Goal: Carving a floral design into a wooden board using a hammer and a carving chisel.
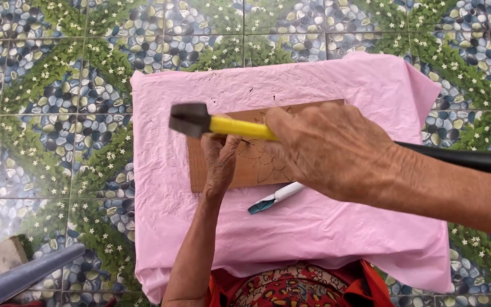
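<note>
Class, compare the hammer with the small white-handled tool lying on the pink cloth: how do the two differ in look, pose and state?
1. The hammer is held raised in the right hand above the wooden board; the white-handled tool lies unheld on the pink cloth.
2. The hammer has a dark head on a yellow and black handle; the tool has a bluish tip.
3. The hammer looks much longer.

Both are hand tools.

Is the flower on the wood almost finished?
A flower outline is already on the brown wooden board, on the pink cloth. The right hand holds a yellow-handled hammer raised; the left hand rests on the board. How much is carved cannot be told. A white-handled tool lies unused.
</note>
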